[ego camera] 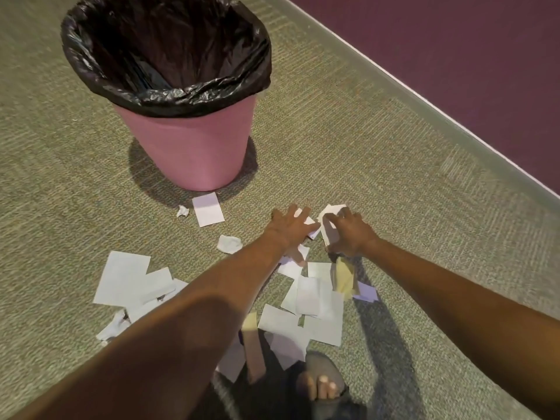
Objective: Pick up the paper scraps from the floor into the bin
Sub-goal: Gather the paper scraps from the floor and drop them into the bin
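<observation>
Nothing legible anywhere in this shot. The paper scraps (pixel 121 277) lie with blank faces up (white mostly, a couple yellowish), and the pink bin (pixel 194 147) shows a plain wall with no label or brand on the side facing us. One crumpled scrap (pixel 113 327) at the lower left might carry some dark marks, but it is too blurred to make out as writing.

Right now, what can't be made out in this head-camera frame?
Head view:
- Bin bottom: black liner folds too dark.
- Left paper pile: left forearm covers part.
- Yellow scrap: blurred; unclear if right hand, gripping a white scrap, holds it too.
- Foot: cut by bottom edge.
</observation>
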### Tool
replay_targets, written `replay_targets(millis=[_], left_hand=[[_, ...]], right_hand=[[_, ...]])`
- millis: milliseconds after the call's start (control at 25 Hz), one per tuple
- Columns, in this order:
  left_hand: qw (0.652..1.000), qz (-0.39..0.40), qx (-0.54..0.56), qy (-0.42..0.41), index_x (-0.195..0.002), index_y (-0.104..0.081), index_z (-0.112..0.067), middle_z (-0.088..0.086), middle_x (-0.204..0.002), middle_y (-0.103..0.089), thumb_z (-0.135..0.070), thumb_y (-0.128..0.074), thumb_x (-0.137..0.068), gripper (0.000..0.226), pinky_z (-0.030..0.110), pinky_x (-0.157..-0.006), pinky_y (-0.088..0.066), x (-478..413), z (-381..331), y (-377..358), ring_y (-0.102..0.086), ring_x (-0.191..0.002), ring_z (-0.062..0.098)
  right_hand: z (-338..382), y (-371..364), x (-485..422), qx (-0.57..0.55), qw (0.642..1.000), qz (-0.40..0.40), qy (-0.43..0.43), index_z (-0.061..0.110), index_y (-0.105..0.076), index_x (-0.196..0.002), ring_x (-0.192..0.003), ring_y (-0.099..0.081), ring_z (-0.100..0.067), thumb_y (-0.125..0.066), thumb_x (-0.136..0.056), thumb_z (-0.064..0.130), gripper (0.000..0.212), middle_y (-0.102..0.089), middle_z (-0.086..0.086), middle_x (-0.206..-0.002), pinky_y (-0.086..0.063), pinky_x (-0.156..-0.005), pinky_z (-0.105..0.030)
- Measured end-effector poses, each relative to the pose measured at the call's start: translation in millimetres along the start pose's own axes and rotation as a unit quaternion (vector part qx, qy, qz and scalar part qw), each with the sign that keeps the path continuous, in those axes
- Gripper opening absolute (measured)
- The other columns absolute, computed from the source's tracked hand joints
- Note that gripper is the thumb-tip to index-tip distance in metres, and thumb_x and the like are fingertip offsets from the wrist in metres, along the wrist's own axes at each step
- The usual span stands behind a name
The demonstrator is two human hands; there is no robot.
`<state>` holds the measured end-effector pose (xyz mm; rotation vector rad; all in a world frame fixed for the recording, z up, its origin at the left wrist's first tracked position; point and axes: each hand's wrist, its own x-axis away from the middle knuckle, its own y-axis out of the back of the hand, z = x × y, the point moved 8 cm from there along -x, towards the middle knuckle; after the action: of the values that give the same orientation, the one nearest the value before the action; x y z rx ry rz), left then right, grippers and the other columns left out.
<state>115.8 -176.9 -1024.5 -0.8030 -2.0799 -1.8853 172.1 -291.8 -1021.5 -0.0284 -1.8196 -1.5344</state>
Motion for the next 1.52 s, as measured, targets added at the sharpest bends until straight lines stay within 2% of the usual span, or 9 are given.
replay_targets(millis=[160,320,520,760,880,1040,1240,1360,1520], left_hand=[[0.998,-0.061,0.005,-0.025,-0.136,-0.046,-0.023,0.006,-0.139,-0.038,-0.034,-0.077,-0.077,0.068,0.048,-0.096,-0.042,9,-10,11,-0.036,-0.127,0.032],[0.994,-0.083,0.073,-0.024,-0.131,-0.053,-0.014,0.01,-0.137,-0.039,-0.015,-0.074,-0.081,0.054,0.045,-0.095,-0.048,21,-14,10,-0.039,-0.126,0.033],[0.993,-0.107,0.033,-0.045,-0.128,-0.056,-0.008,0.013,-0.134,-0.045,-0.024,-0.074,-0.081,0.052,0.043,-0.093,-0.049,44,-27,-6,-0.042,-0.119,0.03],[0.985,-0.156,0.05,-0.05,-0.118,-0.061,-0.004,0.015,-0.118,-0.053,0.006,-0.061,-0.084,0.035,0.042,-0.076,-0.049,67,-35,-16,-0.047,-0.112,0.033],[0.971,-0.166,0.169,-0.006,-0.115,-0.068,-0.008,0.016,-0.109,-0.06,0.012,-0.057,-0.083,0.039,0.041,-0.08,-0.053,62,-14,-24,-0.058,-0.103,0.033],[0.931,-0.136,0.335,0.038,-0.1,-0.077,-0.013,0.015,-0.092,-0.073,0.015,-0.056,-0.075,0.043,0.038,-0.068,-0.057,62,3,-43,-0.067,-0.082,0.029],[0.849,-0.172,0.487,0.11,-0.086,-0.078,-0.004,0.011,-0.079,-0.074,0.004,-0.072,-0.073,0.017,0.04,-0.07,-0.059,93,46,-37,-0.067,-0.073,0.02],[0.745,-0.213,0.615,0.145,-0.092,-0.076,-0.003,0.011,-0.092,-0.076,-0.001,-0.082,-0.066,0.027,0.041,-0.078,-0.06,130,86,13,-0.07,-0.09,0.03],[0.619,-0.326,0.708,0.095,-0.088,-0.076,-0.012,0.009,-0.097,-0.076,0.007,-0.079,-0.068,0.028,0.038,-0.087,-0.058,212,116,127,-0.069,-0.101,0.027]], right_hand=[[6,1,4,0.031,0.999,-0.026,0.035,0.015,-0.044,-0.133,-0.111,-0.051,-0.043,-0.068,-0.084,0.021,0.055,-0.046,-0.02,-0.127,-0.051,-0.086,-0.049],[14,12,8,0.06,0.994,-0.054,0.07,0.011,-0.049,-0.122,-0.094,-0.06,-0.037,-0.062,-0.087,0.016,0.037,-0.053,-0.017,-0.112,-0.054,-0.074,-0.045],[14,22,10,0.068,0.991,-0.079,0.086,0.008,-0.056,-0.118,-0.087,-0.063,-0.033,-0.057,-0.088,0.005,0.031,-0.063,-0.015,-0.105,-0.052,-0.069,-0.039],[27,15,26,-0.01,0.995,-0.08,0.062,0.013,-0.054,-0.083,-0.074,-0.062,-0.031,-0.058,-0.083,0.0,0.014,-0.061,-0.009,-0.079,-0.049,-0.059,-0.037],[37,12,31,-0.069,0.993,-0.077,0.062,0.008,-0.057,-0.083,-0.071,-0.06,-0.03,-0.058,-0.085,-0.001,0.009,-0.062,-0.011,-0.078,-0.04,-0.055,-0.031],[48,8,38,-0.14,0.986,-0.063,0.063,0.002,-0.067,-0.096,-0.084,-0.064,-0.03,-0.06,-0.087,-0.002,0.012,-0.068,-0.013,-0.093,-0.05,-0.064,-0.034],[59,34,48,-0.279,0.957,-0.064,0.051,-0.002,-0.066,-0.097,-0.077,-0.069,-0.035,-0.06,-0.09,-0.002,0.01,-0.069,-0.018,-0.092,-0.058,-0.065,-0.045],[73,76,59,-0.442,0.892,-0.083,0.055,0.01,-0.068,-0.088,-0.069,-0.072,-0.033,-0.065,-0.088,-0.001,0.012,-0.072,-0.016,-0.083,-0.061,-0.062,-0.045],[101,146,73,-0.597,0.79,-0.09,0.107,0.001,-0.066,-0.108,-0.085,-0.073,-0.03,-0.066,-0.087,-0.001,0.021,-0.071,-0.021,-0.103,-0.062,-0.069,-0.04]])
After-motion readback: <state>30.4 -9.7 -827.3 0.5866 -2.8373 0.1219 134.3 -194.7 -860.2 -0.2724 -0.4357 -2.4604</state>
